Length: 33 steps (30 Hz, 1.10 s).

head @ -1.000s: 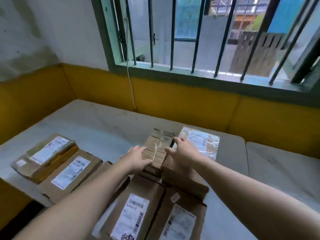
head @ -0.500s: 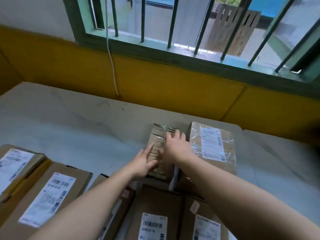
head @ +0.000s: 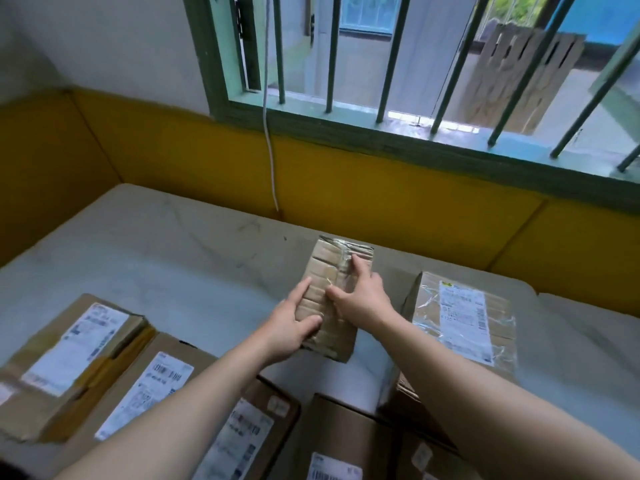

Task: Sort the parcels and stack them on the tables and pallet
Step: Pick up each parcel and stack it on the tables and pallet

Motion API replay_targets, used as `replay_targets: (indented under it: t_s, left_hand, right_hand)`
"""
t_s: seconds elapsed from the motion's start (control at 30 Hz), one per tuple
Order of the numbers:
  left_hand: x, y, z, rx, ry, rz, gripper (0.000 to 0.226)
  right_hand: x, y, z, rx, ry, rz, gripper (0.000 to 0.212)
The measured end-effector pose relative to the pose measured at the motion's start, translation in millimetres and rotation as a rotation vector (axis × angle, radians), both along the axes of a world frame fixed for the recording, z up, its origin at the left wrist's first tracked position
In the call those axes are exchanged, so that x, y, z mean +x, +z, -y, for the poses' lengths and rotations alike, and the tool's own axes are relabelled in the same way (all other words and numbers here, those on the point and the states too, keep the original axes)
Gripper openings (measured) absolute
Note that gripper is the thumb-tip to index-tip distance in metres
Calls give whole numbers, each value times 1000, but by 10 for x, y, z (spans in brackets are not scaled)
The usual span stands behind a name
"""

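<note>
nearest, under the forearms, lie boxes (head: 343, 434) with white labels. barcodes show on them, but the print is too blurred to read. the left hand (head: 289, 327) holds the parcel (head: 323, 263) at its left edge, thumb on top and fingers bent around the side. the right hand (head: 360, 299) grips its right half, fingers curled on the tape. the parcel seems to rest on the table (head: 173, 258). i judge the step is placing; next it needs squaring, then release. right of the fingers stands a taped box (head: 464, 320), its label unreadable. beyond the fingertips is a barred window (head: 381, 64).
</note>
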State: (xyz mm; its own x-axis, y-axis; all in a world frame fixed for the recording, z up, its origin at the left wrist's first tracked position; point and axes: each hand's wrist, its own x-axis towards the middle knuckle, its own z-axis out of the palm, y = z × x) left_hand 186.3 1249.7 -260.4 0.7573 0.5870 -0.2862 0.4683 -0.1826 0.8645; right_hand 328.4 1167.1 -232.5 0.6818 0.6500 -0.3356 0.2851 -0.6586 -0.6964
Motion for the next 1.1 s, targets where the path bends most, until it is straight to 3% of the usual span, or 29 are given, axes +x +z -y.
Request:
replay_targets:
  t_s: [0.27, 0.57, 0.8, 1.1]
  left_hand:
    - [-58, 1001, 200, 132, -198, 274, 68]
    - [-116, 1509, 1263, -14, -521, 406, 74]
    - [2, 1730, 2730, 220, -780, 429, 78]
    - [-183, 1792, 5512, 246, -1103, 524, 79]
  right_hand:
    - [-366, 820, 585, 380, -234, 275, 69]
    - [-886, 1261, 1917, 368, -536, 436, 68]
    - [-1226, 1504, 3481, 372, -815, 545, 69]
    - [-1881, 1562, 6222, 335, -1154, 641, 70]
